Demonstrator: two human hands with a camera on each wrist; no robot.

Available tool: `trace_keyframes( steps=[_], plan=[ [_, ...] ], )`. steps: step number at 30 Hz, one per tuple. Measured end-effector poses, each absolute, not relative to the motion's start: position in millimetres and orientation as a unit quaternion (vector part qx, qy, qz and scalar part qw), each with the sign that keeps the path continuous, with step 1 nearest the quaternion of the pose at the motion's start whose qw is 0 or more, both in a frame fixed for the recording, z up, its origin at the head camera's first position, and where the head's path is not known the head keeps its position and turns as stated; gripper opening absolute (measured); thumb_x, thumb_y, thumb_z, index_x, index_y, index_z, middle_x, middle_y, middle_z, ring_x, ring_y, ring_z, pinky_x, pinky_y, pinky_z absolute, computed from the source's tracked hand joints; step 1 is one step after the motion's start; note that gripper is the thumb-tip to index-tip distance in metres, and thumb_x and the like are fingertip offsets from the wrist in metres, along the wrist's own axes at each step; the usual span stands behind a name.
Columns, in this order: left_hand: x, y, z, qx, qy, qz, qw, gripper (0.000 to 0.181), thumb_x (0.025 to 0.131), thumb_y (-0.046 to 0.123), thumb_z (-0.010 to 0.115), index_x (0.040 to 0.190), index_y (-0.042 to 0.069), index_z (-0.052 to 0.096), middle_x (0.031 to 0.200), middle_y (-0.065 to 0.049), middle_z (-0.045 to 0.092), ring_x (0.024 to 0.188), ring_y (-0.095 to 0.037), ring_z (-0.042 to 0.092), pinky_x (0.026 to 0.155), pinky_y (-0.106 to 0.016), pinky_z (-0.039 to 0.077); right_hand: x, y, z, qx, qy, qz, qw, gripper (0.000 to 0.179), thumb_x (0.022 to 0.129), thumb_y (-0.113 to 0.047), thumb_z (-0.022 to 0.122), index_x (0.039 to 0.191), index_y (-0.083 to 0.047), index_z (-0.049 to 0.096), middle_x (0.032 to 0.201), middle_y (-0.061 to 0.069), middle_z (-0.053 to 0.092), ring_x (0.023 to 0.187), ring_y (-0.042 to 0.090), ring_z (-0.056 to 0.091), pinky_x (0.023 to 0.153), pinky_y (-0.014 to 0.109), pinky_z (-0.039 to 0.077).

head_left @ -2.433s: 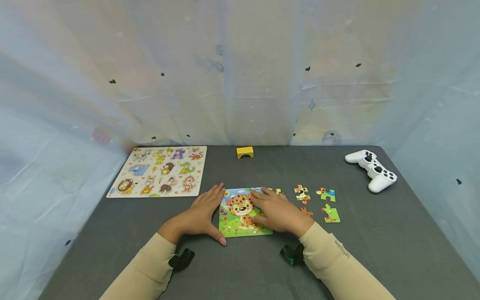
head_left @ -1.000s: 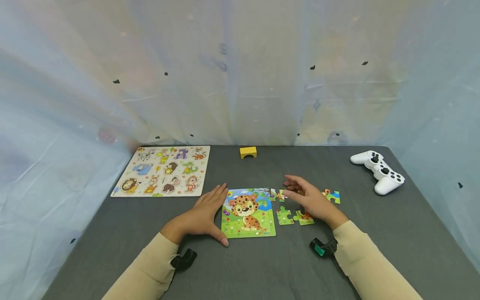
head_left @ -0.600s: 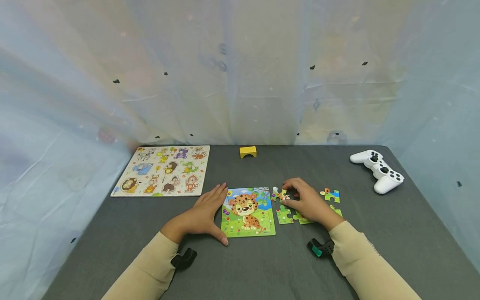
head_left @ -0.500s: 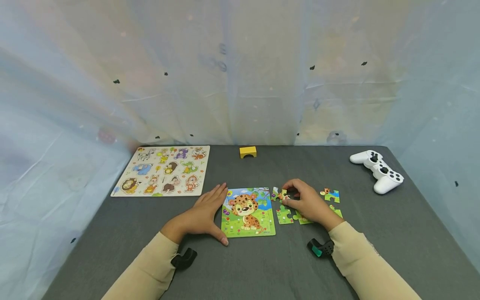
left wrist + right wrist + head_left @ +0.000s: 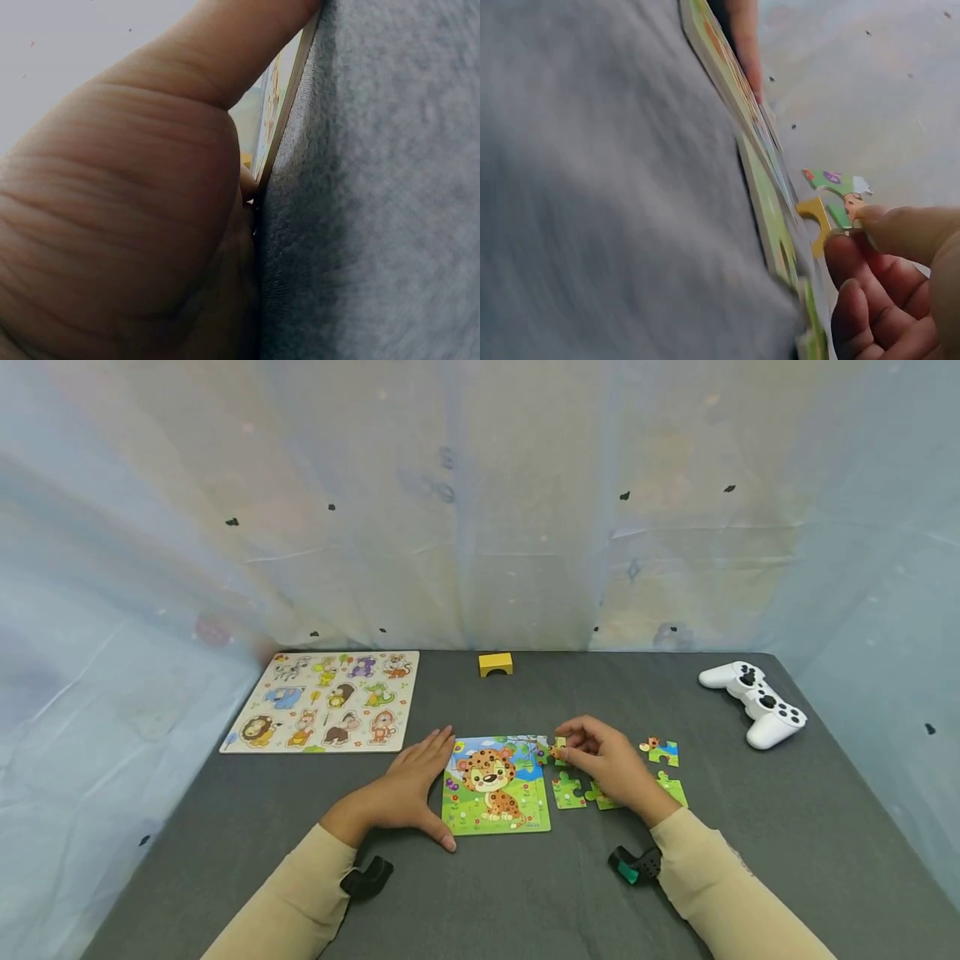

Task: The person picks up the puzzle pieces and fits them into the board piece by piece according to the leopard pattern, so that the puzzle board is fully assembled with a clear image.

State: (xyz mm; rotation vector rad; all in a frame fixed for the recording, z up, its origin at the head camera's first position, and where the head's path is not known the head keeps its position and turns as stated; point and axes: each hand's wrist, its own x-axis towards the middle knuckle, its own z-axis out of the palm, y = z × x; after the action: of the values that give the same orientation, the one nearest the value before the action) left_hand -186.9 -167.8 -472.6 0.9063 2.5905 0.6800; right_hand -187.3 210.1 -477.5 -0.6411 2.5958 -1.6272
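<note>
My left hand rests on the table with fingers and thumb spread, beside the left edge of the leopard picture board. In the right wrist view, my right hand pinches a jigsaw piece between thumb and fingertips, held up off the table. From the head view, that piece is by the board's upper right corner, partly covered by my fingers. Below it lies a green jigsaw piece. Another piece beside that is partly hidden under my right hand.
Farther right lie a blue-and-green jigsaw piece and a green one. A white game controller sits at the right. A yellow arch block stands at the back, and an animal puzzle board lies at the back left.
My right hand left the leopard board's right side, reached the loose pieces and took hold of one. Since half a second ago it has shifted slightly left with that piece. My left hand stays put.
</note>
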Motion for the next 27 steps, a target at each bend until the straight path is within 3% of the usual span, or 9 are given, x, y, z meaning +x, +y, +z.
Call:
trace_keyframes(
  steps=[6, 13, 20, 27],
  plan=[
    [-186, -168, -473, 0.315, 0.905, 0.240, 0.153, 0.159, 0.064, 0.072, 0.098, 0.174, 0.001, 0.008, 0.181, -0.015, 0.001, 0.166, -0.033, -0.002, 0.128, -0.062, 0.004, -179, 192, -471, -0.216, 0.809, -0.545, 0.040, 0.022, 0.107, -0.016, 0.075, 0.127, -0.007, 0.073, 0.094, 0.008, 0.073, 0.078, 0.030, 0.071, 0.065, 0.038, 0.057],
    [-185, -168, -471, 0.318, 0.903, 0.243, 0.156, 0.158, 0.065, 0.071, 0.098, 0.174, 0.001, 0.007, 0.181, -0.015, 0.000, 0.166, -0.033, -0.003, 0.128, -0.063, 0.003, -164, 163, -474, -0.243, 0.791, -0.555, 0.084, 0.026, 0.109, -0.009, 0.069, 0.134, -0.002, 0.072, 0.098, 0.007, 0.074, 0.084, 0.028, 0.073, 0.075, 0.038, 0.061],
    [-185, -168, -471, 0.316, 0.903, 0.244, 0.160, 0.157, 0.066, 0.071, 0.098, 0.174, 0.001, 0.007, 0.181, -0.015, 0.000, 0.165, -0.033, -0.003, 0.128, -0.063, 0.003, -152, 136, -479, -0.251, 0.785, -0.561, 0.084, 0.022, 0.107, -0.008, 0.071, 0.128, -0.002, 0.075, 0.095, 0.004, 0.073, 0.080, 0.025, 0.072, 0.072, 0.037, 0.060],
    [-187, -169, -473, 0.318, 0.903, 0.244, 0.153, 0.156, 0.066, 0.072, 0.097, 0.174, 0.002, 0.009, 0.181, -0.013, 0.000, 0.165, -0.033, -0.003, 0.128, -0.062, 0.002, -155, 114, -478, -0.213, 0.773, -0.591, 0.091, 0.022, 0.108, -0.004, 0.069, 0.128, 0.001, 0.075, 0.100, 0.008, 0.075, 0.087, 0.024, 0.075, 0.076, 0.036, 0.063]
  ],
)
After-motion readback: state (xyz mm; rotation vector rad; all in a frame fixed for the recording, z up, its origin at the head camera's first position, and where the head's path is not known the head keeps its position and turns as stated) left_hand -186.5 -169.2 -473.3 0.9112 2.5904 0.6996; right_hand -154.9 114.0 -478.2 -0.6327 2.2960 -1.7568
